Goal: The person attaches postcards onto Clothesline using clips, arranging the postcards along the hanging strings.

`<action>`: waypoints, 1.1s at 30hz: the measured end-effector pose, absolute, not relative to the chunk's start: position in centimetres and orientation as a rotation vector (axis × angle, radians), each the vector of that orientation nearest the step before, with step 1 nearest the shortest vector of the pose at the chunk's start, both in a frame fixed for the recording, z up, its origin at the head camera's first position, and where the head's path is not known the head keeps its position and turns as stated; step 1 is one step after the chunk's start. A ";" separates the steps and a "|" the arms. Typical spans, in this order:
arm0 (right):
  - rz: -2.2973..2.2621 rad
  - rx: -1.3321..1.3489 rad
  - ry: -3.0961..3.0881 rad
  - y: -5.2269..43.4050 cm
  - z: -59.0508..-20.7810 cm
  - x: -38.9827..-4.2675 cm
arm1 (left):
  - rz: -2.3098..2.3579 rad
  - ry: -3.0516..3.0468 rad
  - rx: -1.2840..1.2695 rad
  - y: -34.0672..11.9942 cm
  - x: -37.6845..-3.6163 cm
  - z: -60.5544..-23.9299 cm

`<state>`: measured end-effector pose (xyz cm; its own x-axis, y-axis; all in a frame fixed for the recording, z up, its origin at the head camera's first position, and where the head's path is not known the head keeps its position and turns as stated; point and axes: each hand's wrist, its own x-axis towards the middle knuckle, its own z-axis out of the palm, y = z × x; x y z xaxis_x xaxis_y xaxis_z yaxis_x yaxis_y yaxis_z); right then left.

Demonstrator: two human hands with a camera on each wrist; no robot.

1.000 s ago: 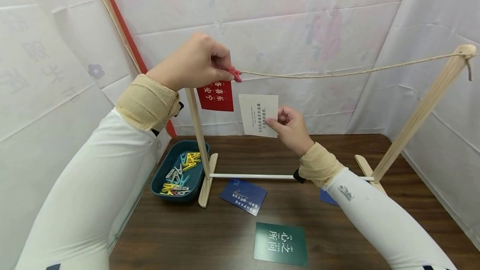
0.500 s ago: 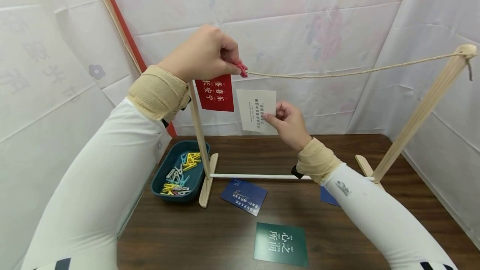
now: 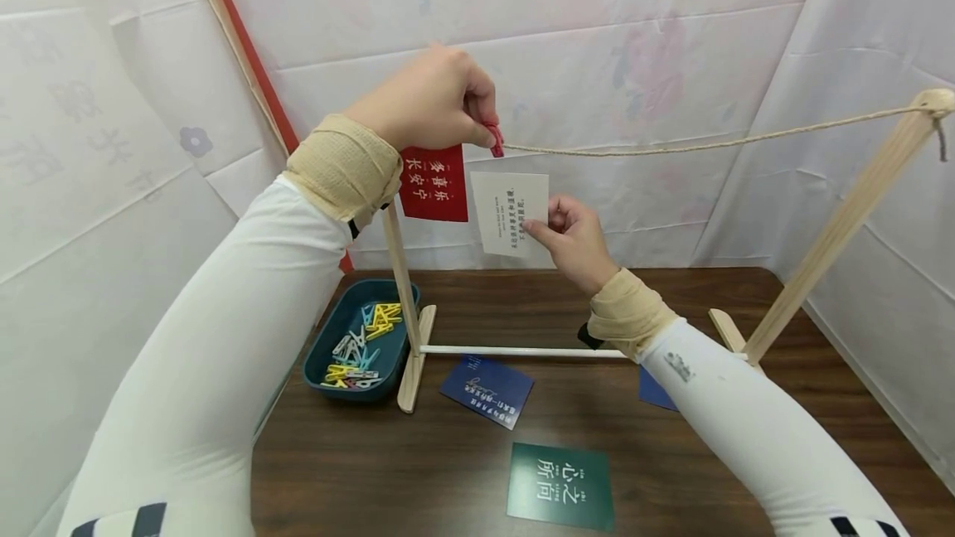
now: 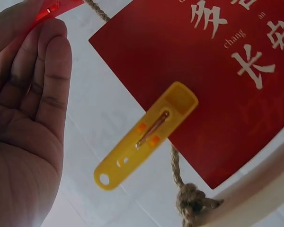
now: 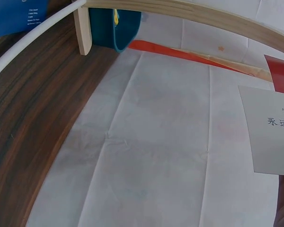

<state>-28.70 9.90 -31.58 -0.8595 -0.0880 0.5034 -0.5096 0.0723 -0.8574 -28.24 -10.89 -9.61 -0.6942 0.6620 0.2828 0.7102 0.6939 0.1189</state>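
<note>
My left hand [image 3: 440, 102] pinches a red clothespin [image 3: 496, 140] at the rope [image 3: 634, 152], just right of a hanging red card [image 3: 434, 185]. In the left wrist view a yellow clothespin [image 4: 146, 135] clips that red card [image 4: 146, 61] to the rope. My right hand [image 3: 576, 245] holds a white card [image 3: 510, 214] by its right edge, thumb over the printed face. The white card's top edge sits a little below the rope, beneath the red clothespin. In the right wrist view the white card [image 5: 270, 137] overlaps the red card, and only a sliver of the hand shows.
A wooden stand with a left post [image 3: 401, 280] and right post [image 3: 836, 230] carries the rope. A white bar [image 3: 522, 350] joins its feet. A teal bin [image 3: 313, 367] of clothespins stands at left. Blue card [image 3: 488, 392] and green card [image 3: 561, 487] lie on the table [image 3: 373, 471].
My left hand has moved right along the rope with the red clothespin. My right hand has raised the white card slightly, bringing its top edge nearer the rope.
</note>
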 end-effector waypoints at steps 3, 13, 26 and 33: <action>1.859 0.588 -2.036 9.7 -31.4 -28.7 | -0.296 -2.704 -1.120 -10.7 -28.5 -9.6; 1.843 0.587 -2.042 9.3 -30.9 -29.0 | -0.285 -2.793 -1.101 -10.6 -29.0 -9.5; 1.847 0.584 -2.057 9.3 -30.4 -29.1 | -0.261 -2.823 -1.076 -10.5 -29.0 -8.8; 1.830 0.599 -2.057 9.2 -30.2 -29.2 | -0.217 -2.849 -1.081 -10.2 -29.2 -8.9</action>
<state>-29.23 9.25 -30.22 -0.8601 -0.0960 0.5010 -0.5088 0.0903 -0.8561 -29.18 -10.22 -8.90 -0.7464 0.6525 0.1311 0.6648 0.7401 0.1015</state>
